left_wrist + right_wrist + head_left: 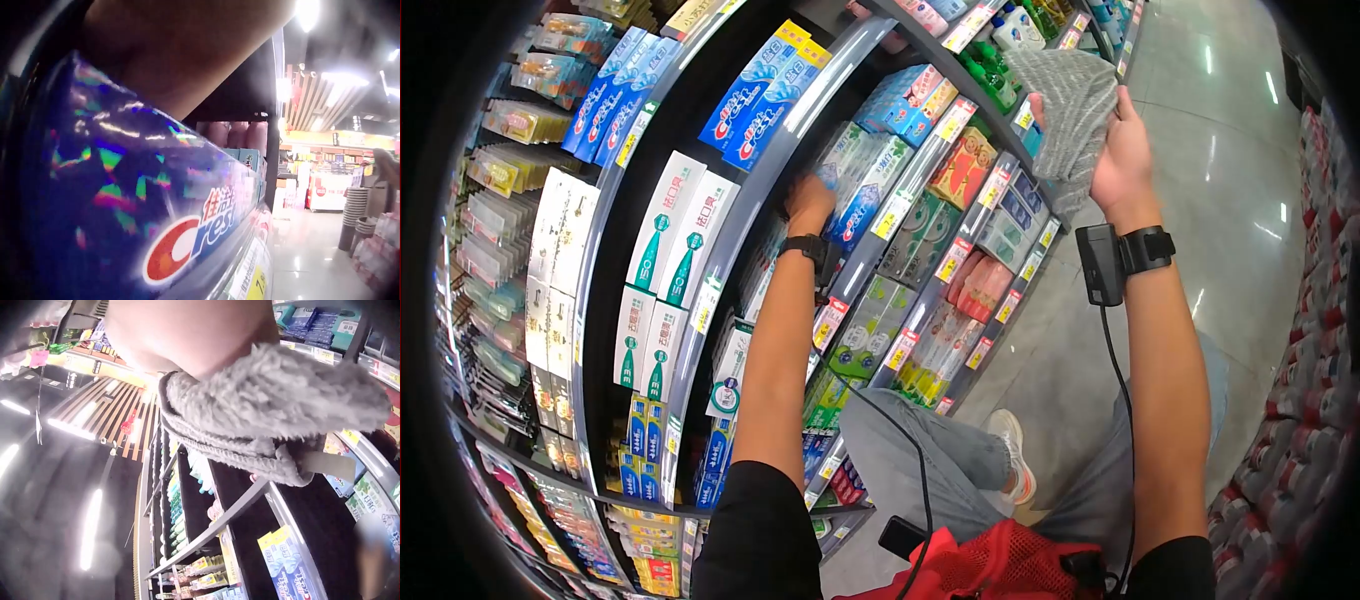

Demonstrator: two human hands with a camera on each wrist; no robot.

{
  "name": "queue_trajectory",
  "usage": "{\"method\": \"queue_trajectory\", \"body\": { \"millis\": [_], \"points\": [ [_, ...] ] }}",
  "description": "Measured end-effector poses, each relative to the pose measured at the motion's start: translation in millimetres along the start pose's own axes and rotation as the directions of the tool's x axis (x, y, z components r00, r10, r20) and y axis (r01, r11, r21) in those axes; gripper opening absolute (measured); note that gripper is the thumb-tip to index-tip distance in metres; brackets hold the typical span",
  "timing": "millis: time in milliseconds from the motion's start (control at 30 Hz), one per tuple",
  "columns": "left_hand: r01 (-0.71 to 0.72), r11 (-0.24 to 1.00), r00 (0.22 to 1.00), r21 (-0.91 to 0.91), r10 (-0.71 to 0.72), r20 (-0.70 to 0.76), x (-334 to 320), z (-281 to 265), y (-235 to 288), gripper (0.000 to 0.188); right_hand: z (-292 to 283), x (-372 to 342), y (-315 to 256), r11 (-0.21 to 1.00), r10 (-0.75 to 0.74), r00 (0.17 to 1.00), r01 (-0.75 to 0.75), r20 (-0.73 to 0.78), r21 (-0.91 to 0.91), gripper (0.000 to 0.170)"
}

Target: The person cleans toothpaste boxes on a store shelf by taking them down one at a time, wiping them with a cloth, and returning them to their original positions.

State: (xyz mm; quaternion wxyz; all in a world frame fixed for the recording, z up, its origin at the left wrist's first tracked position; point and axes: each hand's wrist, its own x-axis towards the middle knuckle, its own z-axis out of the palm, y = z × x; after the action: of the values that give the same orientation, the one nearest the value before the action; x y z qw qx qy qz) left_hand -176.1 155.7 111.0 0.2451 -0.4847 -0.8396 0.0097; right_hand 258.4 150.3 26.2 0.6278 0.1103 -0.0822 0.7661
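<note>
Supermarket shelving (820, 88) runs down the left, with white-and-green boxes (662, 225) stacked on it. Next over, the left hand (810, 203) is in among the toothpaste; can't tell if those fingers are apart, together or round anything, and the left wrist cam is mostly packaging and forearm, so no help. Just to its right there's a blue Crest box (862, 205), long axis slanting up and right, so more sideways than the forearm. The left hand is clearly the nearer one; the other's well apart from it, up and to the right. Past that, a grey fluffy cloth (1065, 115) hangs in front of the shelf edge, long side running down to the right. The right hand (1125, 160) grips it from the right, fingers wrapped behind, tips poking out the far side. Shiny floor (1200, 170) beyond.
</note>
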Motion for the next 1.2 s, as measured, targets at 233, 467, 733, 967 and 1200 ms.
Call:
{"method": "queue_trajectory", "body": {
  "millis": [233,467,733,967,1200],
  "points": [
    [-0.037,0.999,0.998,0.005,0.037,-0.057,2,1,-8,0.063,-5,3,-28,0.963,0.015,0.873,-0.144,0.487,0.229,0.054],
    [-0.166,0.98,0.913,0.109,0.194,-0.358,-50,-11,-5,0.05,-9,-3,-37,0.98,0.032,0.891,-0.117,0.452,0.16,0.055],
    [-0.358,0.919,0.799,-0.166,0.21,-0.564,-142,-38,17,0.046,24,-30,-48,0.982,0.036,0.763,-0.146,0.645,0.118,0.052],
    [-0.496,0.635,0.83,-0.593,0.144,-0.539,-199,-56,65,0.044,-1,-23,-23,0.976,-0.114,0.8,-0.02,0.589,0.216,0.054],
    [-0.163,0.169,0.958,-0.972,0.264,-0.115,-243,-38,108,0.049,31,-48,5,0.997,-0.05,0.971,0.034,0.234,0.072,0.051]
  ]
}}
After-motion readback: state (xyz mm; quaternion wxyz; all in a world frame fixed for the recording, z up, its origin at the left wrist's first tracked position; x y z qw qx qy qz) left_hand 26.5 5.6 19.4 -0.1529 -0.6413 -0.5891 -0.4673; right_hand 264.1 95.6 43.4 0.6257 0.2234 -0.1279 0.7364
